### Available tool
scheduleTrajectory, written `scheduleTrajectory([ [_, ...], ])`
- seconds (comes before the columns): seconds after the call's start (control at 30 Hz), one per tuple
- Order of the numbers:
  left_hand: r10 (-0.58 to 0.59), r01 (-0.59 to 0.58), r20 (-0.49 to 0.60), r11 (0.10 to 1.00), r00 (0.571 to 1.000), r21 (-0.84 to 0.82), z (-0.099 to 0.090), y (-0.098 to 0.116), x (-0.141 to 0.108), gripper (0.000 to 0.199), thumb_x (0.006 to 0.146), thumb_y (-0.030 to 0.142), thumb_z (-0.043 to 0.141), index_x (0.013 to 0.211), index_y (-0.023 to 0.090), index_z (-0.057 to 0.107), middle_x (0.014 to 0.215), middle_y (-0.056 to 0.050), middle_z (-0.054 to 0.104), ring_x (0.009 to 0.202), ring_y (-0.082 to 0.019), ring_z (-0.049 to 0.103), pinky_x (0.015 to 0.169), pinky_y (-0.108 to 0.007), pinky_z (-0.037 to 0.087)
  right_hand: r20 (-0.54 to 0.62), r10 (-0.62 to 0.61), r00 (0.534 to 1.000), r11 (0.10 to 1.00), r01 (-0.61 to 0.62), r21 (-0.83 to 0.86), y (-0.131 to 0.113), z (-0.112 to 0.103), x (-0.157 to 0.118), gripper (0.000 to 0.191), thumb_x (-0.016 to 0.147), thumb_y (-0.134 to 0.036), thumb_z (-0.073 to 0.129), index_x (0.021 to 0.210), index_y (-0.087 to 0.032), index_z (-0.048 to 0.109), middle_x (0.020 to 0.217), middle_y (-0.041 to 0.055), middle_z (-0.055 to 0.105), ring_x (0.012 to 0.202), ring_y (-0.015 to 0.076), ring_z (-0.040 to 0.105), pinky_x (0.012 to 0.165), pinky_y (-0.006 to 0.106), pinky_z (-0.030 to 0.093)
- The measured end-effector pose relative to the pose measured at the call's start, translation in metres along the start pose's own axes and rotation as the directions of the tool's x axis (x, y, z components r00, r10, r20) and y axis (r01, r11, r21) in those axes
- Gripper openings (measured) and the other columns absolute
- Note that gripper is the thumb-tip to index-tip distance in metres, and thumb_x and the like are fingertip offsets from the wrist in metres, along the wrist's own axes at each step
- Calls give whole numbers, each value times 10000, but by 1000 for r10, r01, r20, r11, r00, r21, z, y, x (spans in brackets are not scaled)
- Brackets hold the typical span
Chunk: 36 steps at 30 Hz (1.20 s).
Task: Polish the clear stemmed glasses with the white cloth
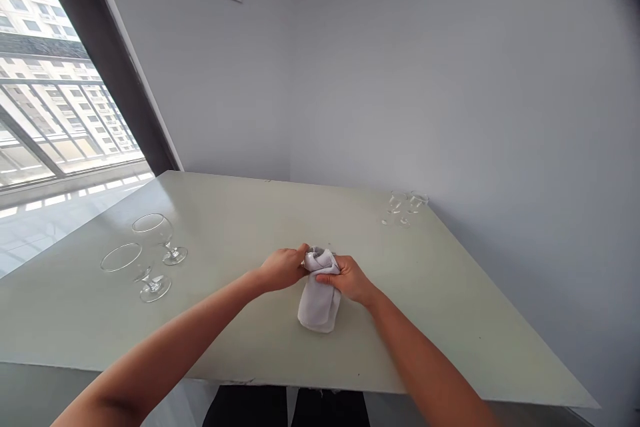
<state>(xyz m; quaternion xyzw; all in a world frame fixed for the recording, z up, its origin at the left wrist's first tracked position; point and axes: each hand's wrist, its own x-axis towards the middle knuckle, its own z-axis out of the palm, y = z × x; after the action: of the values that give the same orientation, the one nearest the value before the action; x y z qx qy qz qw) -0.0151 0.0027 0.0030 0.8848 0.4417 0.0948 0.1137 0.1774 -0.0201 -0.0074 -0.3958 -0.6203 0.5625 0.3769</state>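
A white cloth (pixel 319 303) is bunched up over the front middle of the table, its lower end hanging in a loose fold. My right hand (pixel 353 278) grips it from the right, thumb laid across the front. On the other side, my left hand (pixel 284 269) is closed at the cloth's upper left edge, its fingertips partly hidden. Whether the cloth wraps something is hard to see; a faint clear edge shows near its top.
Two clear stemmed glasses (pixel 154 288) (pixel 175 255) stand upright on the left of the pale table (pixel 235 207). Small clear glasses (pixel 399 203) are at the far right corner, near the wall (pixel 425 80). The table's front edge is close to my legs (pixel 330 408).
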Motion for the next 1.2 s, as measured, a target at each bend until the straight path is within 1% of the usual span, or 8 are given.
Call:
scheduleTrajectory([
  [0.27,187,-121,-398,975,898,185,-12,-2,-6,322,830,457,457,978,201,584,654,-33,608,672,-171,545,717,-328,369,-62,85,994,911,-52,409,-5,1,1,226,622,-319,729,735,-148,634,629,-6,551,571,109,483,553,247,382],
  [0.4,-75,53,-53,939,996,-341,-23,-14,-7,442,772,588,451,941,207,598,620,-3,595,553,-128,500,568,-258,367,61,-23,998,996,17,90,-12,-3,-6,185,637,-291,715,753,-161,653,695,-9,575,674,131,507,627,254,384],
  [0.57,98,222,421,731,902,-645,-24,-28,-8,562,812,617,299,765,135,584,578,-32,576,476,-112,481,502,-248,386,228,-46,973,990,74,-117,-13,-8,-8,151,654,-288,695,753,-176,674,747,-5,609,766,160,522,698,271,383],
  [0.67,-9,32,63,927,998,-374,-18,-25,-8,446,846,524,342,931,166,593,783,-74,643,686,-164,573,651,-297,433,77,51,996,997,-55,50,-2,-6,-1,199,626,-302,721,762,-165,671,688,-7,596,679,139,521,642,259,387],
  [0.8,231,-201,-271,970,934,133,-12,-19,-9,303,853,366,435,1048,180,572,871,-103,636,891,-221,545,826,-397,381,-83,193,978,867,-131,481,10,2,8,265,591,-319,751,768,-149,652,649,-2,579,593,110,505,575,239,390],
  [1.0,35,10,104,915,994,-403,-19,-31,-14,369,841,470,399,835,172,616,597,-18,566,552,-133,502,564,-272,398,107,89,990,954,-116,277,-8,5,-5,289,617,-306,734,854,-154,671,715,6,595,673,133,521,630,259,404],
  [1.1,159,205,429,700,889,-684,-24,-39,-17,495,838,539,326,811,127,598,503,-5,498,454,-117,458,488,-260,382,256,6,967,998,-20,54,-15,2,-10,252,646,-285,707,873,-177,681,796,-1,613,780,154,520,710,279,396],
  [1.2,73,166,348,775,935,-609,-25,-35,-17,475,842,528,326,854,135,592,607,-40,576,555,-140,525,548,-270,413,157,47,986,992,-65,110,-7,4,-5,231,628,-290,719,815,-158,683,717,-8,601,704,138,516,661,265,390],
])
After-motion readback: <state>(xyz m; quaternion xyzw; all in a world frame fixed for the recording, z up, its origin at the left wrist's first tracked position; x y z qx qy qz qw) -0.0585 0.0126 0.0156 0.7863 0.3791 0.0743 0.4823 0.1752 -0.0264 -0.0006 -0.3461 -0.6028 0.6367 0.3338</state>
